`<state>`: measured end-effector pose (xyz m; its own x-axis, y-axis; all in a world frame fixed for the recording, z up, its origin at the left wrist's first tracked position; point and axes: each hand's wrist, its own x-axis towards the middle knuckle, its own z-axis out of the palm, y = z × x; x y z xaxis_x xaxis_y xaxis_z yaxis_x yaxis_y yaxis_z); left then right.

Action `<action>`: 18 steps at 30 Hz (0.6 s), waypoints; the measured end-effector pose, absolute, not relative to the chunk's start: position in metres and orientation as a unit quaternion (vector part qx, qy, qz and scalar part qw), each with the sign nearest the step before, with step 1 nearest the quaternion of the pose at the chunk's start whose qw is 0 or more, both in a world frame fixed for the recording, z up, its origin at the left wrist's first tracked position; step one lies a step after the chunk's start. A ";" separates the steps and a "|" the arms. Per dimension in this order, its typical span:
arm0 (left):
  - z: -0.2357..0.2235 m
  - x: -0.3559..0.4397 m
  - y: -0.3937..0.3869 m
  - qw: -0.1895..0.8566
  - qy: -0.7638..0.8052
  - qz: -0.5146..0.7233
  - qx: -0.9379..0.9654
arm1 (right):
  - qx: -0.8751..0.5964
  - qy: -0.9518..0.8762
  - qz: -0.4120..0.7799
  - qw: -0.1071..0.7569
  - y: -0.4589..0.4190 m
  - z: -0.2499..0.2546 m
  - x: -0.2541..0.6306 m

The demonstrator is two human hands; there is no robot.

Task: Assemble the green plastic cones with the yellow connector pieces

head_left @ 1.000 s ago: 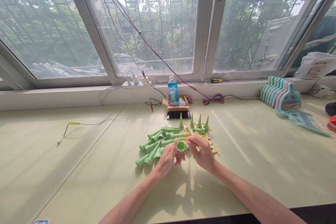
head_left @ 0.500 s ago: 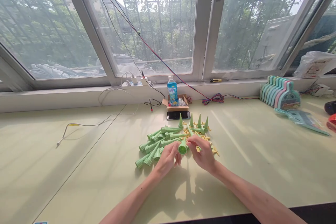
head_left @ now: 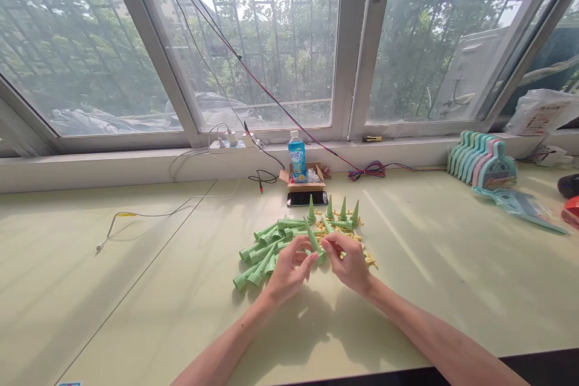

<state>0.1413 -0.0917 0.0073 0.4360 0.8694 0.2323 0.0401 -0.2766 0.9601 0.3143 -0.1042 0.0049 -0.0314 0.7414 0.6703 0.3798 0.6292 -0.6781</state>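
Note:
My left hand [head_left: 292, 268] is curled around a green plastic plant-watering spike [head_left: 311, 236], its pointed end up and its wide ribbed base toward my right hand. My right hand [head_left: 348, 260] is closed in a pinch beside that spike; what its fingertips hold, if anything, is hidden. A pile of similar green spikes [head_left: 260, 253] lies left of and behind my left hand. Small yellow valve-like pieces [head_left: 371, 261] are scattered behind and right of my right hand. Several green cones [head_left: 344, 210] stand point-up beyond them.
A black phone [head_left: 307, 198] lies before a small cardboard box [head_left: 312, 187] with a blue-labelled bottle [head_left: 297, 158]. Cables [head_left: 367, 170] run along the sill and tabletop. Pastel handled boards [head_left: 491, 163] and a light blue dustpan-like item [head_left: 520, 208] are at the right.
The spike between my hands has turned from its open base facing me to standing point-up, leaning left. My left hand has rotated, its fingers rising around it. My right hand has barely moved.

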 end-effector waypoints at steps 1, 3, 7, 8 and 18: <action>0.007 0.141 -0.091 0.494 0.333 0.414 0.688 | -0.405 -0.698 0.164 0.567 -0.104 0.005 0.314; 0.006 0.140 -0.091 0.476 0.334 0.414 0.700 | -0.415 -0.694 0.175 0.562 -0.105 0.006 0.314; 0.008 0.140 -0.092 0.439 0.333 0.417 0.723 | -0.426 -0.690 0.194 0.552 -0.105 0.009 0.314; 0.009 0.141 -0.092 0.428 0.335 0.419 0.727 | -0.428 -0.689 0.196 0.551 -0.105 0.010 0.314; 0.009 0.146 -0.093 0.415 0.374 0.434 0.706 | -0.440 -0.675 0.189 0.561 -0.106 0.007 0.313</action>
<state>0.1464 -0.0930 0.0094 0.3424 0.8894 0.3031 0.1681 -0.3753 0.9115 0.3131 -0.1062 0.0074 0.0168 0.8064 0.5911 0.3833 0.5408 -0.7487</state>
